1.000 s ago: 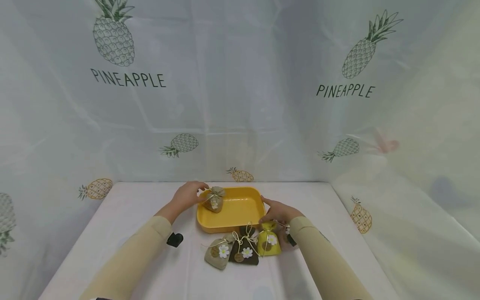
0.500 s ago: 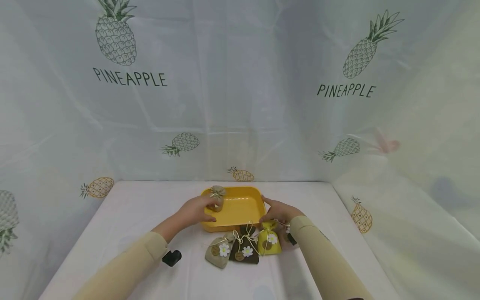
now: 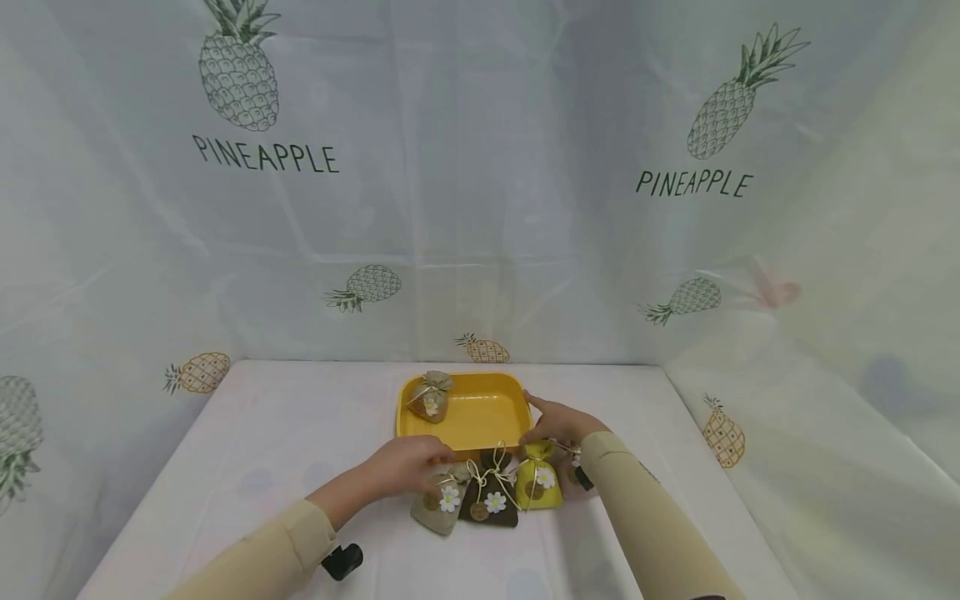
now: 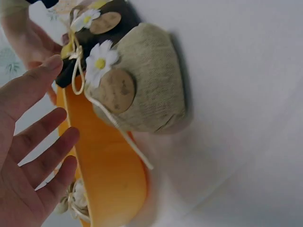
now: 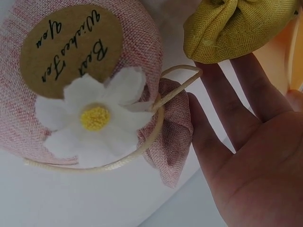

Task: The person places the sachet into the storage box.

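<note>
Left hand (image 3: 408,461) moved from tray (image 3: 480,421) to beige pouch (image 3: 438,504), fingers relaxed, right hand (image 3: 558,421) flat, white tabletop (image 3: 285,433), pineapple curtain bkgd (image 3: 480,183)

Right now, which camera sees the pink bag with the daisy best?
The right wrist view. The pink bag fills the picture there, with its daisy, round paper tag and cord, beside the right hand. The head view shows almost nothing of it, since the right arm hides it. The left wrist view does not show it.
</note>
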### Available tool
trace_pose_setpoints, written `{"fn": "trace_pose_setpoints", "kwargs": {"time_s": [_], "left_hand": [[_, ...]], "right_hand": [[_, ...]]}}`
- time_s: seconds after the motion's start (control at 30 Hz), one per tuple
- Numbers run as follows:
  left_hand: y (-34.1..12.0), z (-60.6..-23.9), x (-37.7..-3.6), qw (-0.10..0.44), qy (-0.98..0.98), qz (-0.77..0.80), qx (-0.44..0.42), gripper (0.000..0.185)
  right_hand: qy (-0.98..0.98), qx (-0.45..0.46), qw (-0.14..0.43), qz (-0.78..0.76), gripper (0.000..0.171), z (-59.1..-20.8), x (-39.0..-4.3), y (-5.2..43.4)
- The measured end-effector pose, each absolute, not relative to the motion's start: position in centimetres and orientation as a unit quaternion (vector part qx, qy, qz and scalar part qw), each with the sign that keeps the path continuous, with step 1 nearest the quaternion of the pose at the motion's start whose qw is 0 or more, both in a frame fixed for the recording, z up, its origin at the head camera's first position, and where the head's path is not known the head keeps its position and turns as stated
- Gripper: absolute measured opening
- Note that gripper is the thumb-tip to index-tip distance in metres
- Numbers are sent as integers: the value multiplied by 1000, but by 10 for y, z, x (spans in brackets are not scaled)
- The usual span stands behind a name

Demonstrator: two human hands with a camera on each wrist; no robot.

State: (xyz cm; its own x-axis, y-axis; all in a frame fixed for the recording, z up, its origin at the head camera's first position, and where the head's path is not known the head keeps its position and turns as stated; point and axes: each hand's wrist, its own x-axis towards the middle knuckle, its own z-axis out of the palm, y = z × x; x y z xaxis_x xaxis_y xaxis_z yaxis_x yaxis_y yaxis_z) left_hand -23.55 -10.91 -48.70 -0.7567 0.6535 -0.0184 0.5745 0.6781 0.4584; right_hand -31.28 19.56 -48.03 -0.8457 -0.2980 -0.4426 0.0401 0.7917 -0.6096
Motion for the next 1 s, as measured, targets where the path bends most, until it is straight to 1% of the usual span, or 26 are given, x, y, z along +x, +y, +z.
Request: {"fn": "trace_pose_setpoints", "kwargs": {"time_s": [0.13,0.23,0.4,0.63,0.77,1.0], "left_hand": [[-108,-494,-231,110,906,208,352,52],[-107,-501,-229,114,903,204,362,53],[-106,-511,-230,129,899,219,358,51],[-107,-528,-233,129,902,220,349,62],[-107,-533,-234,130,899,238,343,59],[-106,-532,-232,114,903,231,345,52]], "right_hand": [[909,-68,268,-311,96,-481,-313,196],[909,-67,269,-311,97,-481,-312,196],[906,-67,273,-315,98,-481,-312,197],[904,-64,277,-320,99,-481,-312,197],[903,-69,277,-322,99,-481,-313,196],[903,-74,275,-321,99,-482,-313,198]]}}
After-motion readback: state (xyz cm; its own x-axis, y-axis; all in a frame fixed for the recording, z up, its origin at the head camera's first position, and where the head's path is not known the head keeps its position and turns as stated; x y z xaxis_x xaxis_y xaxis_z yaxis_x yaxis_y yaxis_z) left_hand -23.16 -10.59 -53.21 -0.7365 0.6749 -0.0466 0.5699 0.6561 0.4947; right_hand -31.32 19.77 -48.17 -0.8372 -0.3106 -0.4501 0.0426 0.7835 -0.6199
